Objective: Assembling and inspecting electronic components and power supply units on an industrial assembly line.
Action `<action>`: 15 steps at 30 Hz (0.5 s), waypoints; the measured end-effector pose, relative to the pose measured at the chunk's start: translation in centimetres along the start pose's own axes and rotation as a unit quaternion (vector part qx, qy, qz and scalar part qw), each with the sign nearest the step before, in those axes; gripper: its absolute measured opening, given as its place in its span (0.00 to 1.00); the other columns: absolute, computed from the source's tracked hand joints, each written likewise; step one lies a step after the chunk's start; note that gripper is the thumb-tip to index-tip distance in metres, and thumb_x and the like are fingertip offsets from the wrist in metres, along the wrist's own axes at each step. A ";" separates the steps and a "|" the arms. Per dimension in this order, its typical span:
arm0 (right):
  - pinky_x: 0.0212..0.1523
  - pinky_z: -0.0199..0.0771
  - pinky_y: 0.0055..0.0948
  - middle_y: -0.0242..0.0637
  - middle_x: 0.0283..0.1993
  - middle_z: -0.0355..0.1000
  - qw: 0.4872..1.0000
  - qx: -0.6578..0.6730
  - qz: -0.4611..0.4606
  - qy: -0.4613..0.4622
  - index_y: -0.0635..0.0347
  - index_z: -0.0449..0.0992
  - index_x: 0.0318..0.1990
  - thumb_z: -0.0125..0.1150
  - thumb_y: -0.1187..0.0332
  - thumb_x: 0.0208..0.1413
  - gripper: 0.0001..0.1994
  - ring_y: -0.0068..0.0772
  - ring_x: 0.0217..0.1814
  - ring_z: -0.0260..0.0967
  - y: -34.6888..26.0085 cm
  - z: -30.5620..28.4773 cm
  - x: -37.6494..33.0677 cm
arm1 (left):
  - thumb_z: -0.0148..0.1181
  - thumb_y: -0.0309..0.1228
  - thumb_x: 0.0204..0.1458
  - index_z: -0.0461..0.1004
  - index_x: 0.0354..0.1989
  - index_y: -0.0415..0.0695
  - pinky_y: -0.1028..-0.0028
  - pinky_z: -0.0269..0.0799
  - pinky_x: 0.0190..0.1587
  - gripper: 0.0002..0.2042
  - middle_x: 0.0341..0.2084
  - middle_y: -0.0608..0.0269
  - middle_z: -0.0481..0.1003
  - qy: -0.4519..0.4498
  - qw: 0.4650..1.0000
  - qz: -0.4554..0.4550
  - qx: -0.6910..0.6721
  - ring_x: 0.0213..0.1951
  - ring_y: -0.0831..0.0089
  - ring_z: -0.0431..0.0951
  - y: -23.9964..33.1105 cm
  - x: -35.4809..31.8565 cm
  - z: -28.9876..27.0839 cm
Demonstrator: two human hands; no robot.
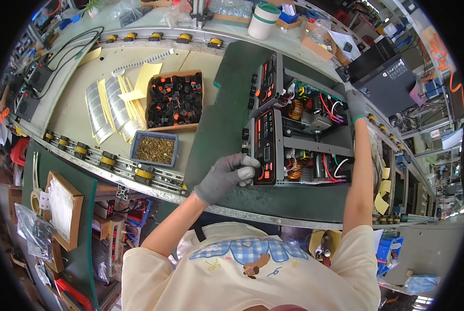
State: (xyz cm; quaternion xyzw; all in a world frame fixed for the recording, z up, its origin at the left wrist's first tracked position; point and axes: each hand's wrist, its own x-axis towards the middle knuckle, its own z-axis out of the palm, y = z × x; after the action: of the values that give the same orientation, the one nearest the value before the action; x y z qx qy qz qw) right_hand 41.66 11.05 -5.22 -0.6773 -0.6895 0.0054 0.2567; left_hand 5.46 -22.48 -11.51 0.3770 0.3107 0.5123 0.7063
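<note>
Two open-topped electronic units with black cases stand side by side on the green mat. My left hand, in a grey glove, is at the front panel of the nearer unit. Its fingers are bent together at the panel's lower corner, below two black knobs; what they pinch is hidden. My right hand, also gloved, lies against the rear end of the farther unit, fingers stretched out. Inside the cases show copper coils, circuit boards, and red and white wires.
Left of the mat, a cardboard box holds black and orange knobs or caps. Before it stands a blue tray of small brass-coloured parts. Silvery label sheets lie beyond. Roller rails edge the bench; a white lidded cup stands behind.
</note>
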 end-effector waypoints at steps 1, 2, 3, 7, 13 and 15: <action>0.47 0.67 0.43 0.58 0.40 0.72 1.000 0.006 0.002 0.005 0.61 0.77 0.41 0.48 0.52 0.52 0.22 0.59 0.46 0.68 -0.2 -0.2 -0.1 | 0.58 0.35 0.54 0.71 0.45 0.38 0.84 0.63 0.30 0.14 0.25 0.72 0.69 -0.015 1.000 -0.001 0.005 0.26 0.85 0.66 0.0 0.1 -0.1; 0.47 0.66 0.44 0.58 0.40 0.72 1.000 -0.010 0.016 -0.009 0.61 0.77 0.41 0.48 0.51 0.53 0.22 0.60 0.46 0.68 -0.5 -0.5 -0.2 | 0.58 0.35 0.54 0.71 0.45 0.38 0.84 0.63 0.30 0.14 0.25 0.72 0.69 -0.018 1.000 0.001 0.014 0.26 0.85 0.66 0.1 0.2 -0.1; 0.48 0.66 0.44 0.58 0.40 0.72 0.999 -0.023 0.029 -0.024 0.61 0.77 0.41 0.48 0.50 0.53 0.23 0.60 0.47 0.68 -1.1 -0.6 -0.5 | 0.58 0.35 0.55 0.71 0.45 0.40 0.84 0.62 0.30 0.14 0.25 0.72 0.69 -0.014 0.999 -0.012 0.033 0.26 0.86 0.66 0.4 -0.1 -0.2; 0.49 0.65 0.46 0.59 0.41 0.71 0.999 0.011 -0.023 0.018 0.62 0.77 0.41 0.47 0.49 0.55 0.24 0.62 0.47 0.67 -2.3 -0.4 -1.8 | 0.55 0.37 0.55 0.71 0.45 0.43 0.86 0.63 0.29 0.13 0.24 0.74 0.69 -0.021 0.995 -0.026 0.093 0.26 0.88 0.67 0.0 0.1 -0.8; 0.48 0.66 0.49 0.58 0.42 0.71 1.000 -0.024 -0.009 0.006 0.62 0.76 0.41 0.46 0.50 0.55 0.23 0.62 0.45 0.68 -1.5 0.0 -1.3 | 0.58 0.41 0.53 0.60 0.54 0.39 0.87 0.64 0.29 0.25 0.28 0.72 0.67 -0.033 0.992 -0.019 0.122 0.27 0.87 0.67 1.8 0.6 -0.3; 0.48 0.66 0.49 0.58 0.41 0.71 0.999 0.002 -0.023 0.024 0.62 0.76 0.40 0.46 0.50 0.55 0.23 0.61 0.45 0.68 -2.4 0.2 -1.4 | 0.58 0.43 0.52 0.61 0.54 0.39 0.86 0.64 0.30 0.27 0.29 0.72 0.67 -0.035 0.987 -0.026 0.153 0.29 0.86 0.67 3.6 0.6 -0.7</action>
State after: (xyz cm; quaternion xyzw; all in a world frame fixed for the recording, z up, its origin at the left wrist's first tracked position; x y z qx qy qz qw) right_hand 39.26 9.63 -4.99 -0.6606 -0.6983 -0.0154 0.2752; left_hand 3.33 -21.09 -8.86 0.4900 0.3704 0.4267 0.6638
